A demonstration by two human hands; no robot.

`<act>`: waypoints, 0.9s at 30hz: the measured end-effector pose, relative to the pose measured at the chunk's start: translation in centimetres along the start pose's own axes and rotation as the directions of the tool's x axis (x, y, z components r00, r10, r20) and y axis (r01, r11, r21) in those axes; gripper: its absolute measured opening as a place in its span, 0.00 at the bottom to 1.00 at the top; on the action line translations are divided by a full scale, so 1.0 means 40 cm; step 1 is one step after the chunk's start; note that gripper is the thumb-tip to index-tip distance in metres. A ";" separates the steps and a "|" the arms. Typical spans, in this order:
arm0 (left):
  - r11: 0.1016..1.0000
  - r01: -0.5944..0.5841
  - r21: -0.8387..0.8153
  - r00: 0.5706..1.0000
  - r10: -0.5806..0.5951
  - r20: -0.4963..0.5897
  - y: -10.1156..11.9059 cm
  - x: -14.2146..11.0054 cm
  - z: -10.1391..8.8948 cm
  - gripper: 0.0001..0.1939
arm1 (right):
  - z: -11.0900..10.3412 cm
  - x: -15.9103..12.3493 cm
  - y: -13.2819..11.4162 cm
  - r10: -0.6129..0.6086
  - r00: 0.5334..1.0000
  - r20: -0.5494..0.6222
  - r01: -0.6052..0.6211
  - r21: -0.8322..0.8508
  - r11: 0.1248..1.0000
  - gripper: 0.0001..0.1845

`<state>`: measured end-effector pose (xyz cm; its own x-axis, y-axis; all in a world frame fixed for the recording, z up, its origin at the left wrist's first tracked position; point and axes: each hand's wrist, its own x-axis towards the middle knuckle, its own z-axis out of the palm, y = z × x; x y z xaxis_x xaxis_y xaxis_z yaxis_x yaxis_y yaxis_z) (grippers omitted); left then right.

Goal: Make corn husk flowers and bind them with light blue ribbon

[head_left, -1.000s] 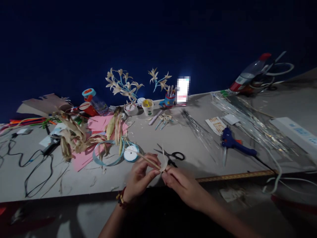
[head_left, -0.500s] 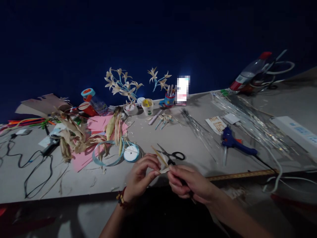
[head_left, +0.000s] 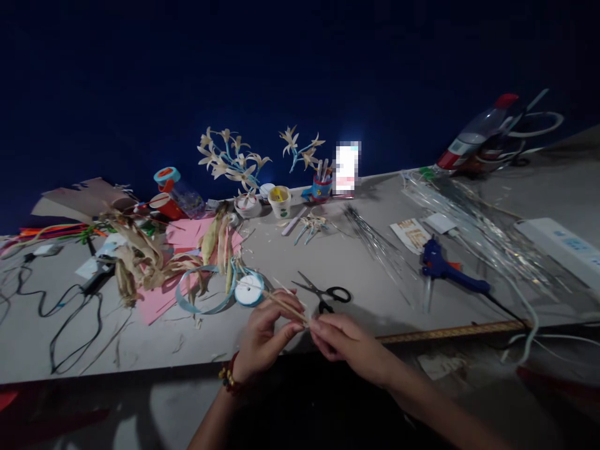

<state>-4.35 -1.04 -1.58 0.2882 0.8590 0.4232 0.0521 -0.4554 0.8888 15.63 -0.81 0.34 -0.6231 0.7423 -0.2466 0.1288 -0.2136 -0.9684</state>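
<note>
At the table's front edge, my left hand [head_left: 269,328] and my right hand [head_left: 344,344] meet over a thin, pale strip of dried corn husk [head_left: 285,304]. The thumb and fingers of my left hand pinch it near its lower end. My right hand is closed at that same end, its fingertips against the strip. The strip's free end points up and left, towards a spool of light blue ribbon [head_left: 248,290]. Just beyond my hands lie black-handled scissors [head_left: 321,290], blades partly spread.
Dried corn husks [head_left: 140,250] and pink paper [head_left: 152,306] lie on the left. Husk flowers [head_left: 232,156] stand at the back beside a cup [head_left: 280,201]. To the right are thin wires [head_left: 379,244], a blue glue gun [head_left: 450,275] and a power strip [head_left: 562,247].
The husk strip has swung left and down, from pointing steeply up to lying across my left fingers. My right hand has moved slightly left, closer to my left hand.
</note>
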 end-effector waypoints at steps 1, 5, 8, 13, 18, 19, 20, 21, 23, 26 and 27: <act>1.000 -0.008 0.001 1.000 0.008 -0.002 -0.001 -0.001 -0.001 0.01 | -0.002 0.000 0.000 0.021 1.000 0.016 -0.023 0.085 0.996 0.31; 0.999 -0.027 0.022 1.000 0.027 -0.002 0.002 0.001 -0.011 0.02 | -0.016 -0.003 -0.009 0.077 0.994 0.078 -0.100 0.355 0.929 0.29; 0.999 -0.012 0.032 1.000 0.012 0.022 0.003 0.004 -0.019 0.02 | -0.034 -0.005 -0.007 0.088 0.979 0.186 -0.173 0.508 0.844 0.28; 1.000 0.007 -0.010 0.999 -0.007 0.037 -0.009 0.000 -0.021 0.02 | -0.056 -0.004 0.008 0.072 0.907 0.416 -0.345 0.634 0.692 0.27; 0.999 0.024 -0.028 1.000 -0.024 0.006 -0.013 -0.004 -0.011 0.02 | -0.033 -0.011 -0.005 0.029 0.993 0.114 -0.061 0.287 0.956 0.31; 1.000 0.024 -0.019 1.000 -0.024 0.001 -0.012 -0.004 -0.009 0.02 | -0.024 -0.012 -0.008 -0.009 1.000 0.024 0.006 0.125 0.992 0.30; 1.000 0.021 -0.010 1.000 -0.021 -0.001 -0.011 -0.004 -0.007 0.01 | -0.016 -0.012 -0.010 -0.048 0.998 -0.035 0.047 -0.022 0.999 0.29; 1.000 0.014 -0.004 1.000 -0.014 0.002 -0.010 -0.003 -0.006 0.01 | -0.008 -0.011 -0.011 -0.079 0.995 -0.065 0.070 -0.137 0.988 0.28; 1.000 0.000 -0.004 1.000 0.000 0.016 -0.008 -0.001 -0.004 0.02 | 0.002 -0.007 -0.006 -0.108 0.991 -0.080 0.084 -0.265 0.961 0.27; 1.000 0.000 -0.013 1.000 0.000 0.025 -0.004 0.001 -0.002 0.03 | 0.005 0.000 0.005 -0.088 0.995 -0.056 0.070 -0.262 0.963 0.29; 1.000 0.002 -0.020 1.000 -0.002 0.028 -0.003 0.001 -0.001 0.03 | 0.004 0.003 0.008 -0.061 0.998 -0.033 0.053 -0.206 0.977 0.30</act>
<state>-4.40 -0.94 -1.64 0.3150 0.8527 0.4167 0.0331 -0.4486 0.8931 15.48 -0.91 0.01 -0.6037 0.7748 -0.1878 0.2518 -0.0382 -0.9670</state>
